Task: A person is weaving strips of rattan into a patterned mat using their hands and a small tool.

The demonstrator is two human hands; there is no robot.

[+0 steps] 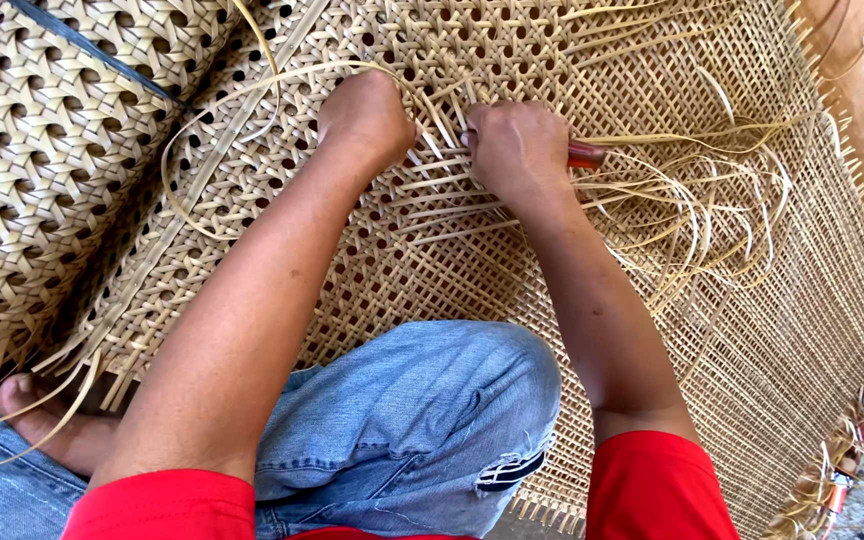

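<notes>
- Mat [752, 330]: cane weave, spread under both hands.
- Left hand [365, 115]: fisted on a strand [252, 85], upon mat.
- Right hand [517, 150]: clenched around orange tool [584, 154], just beside left.

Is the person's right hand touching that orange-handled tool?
Touching. The head view shows the right hand closed in a fist around the orange-handled tool, whose end sticks out past the fingers over the woven cane mat.
</notes>
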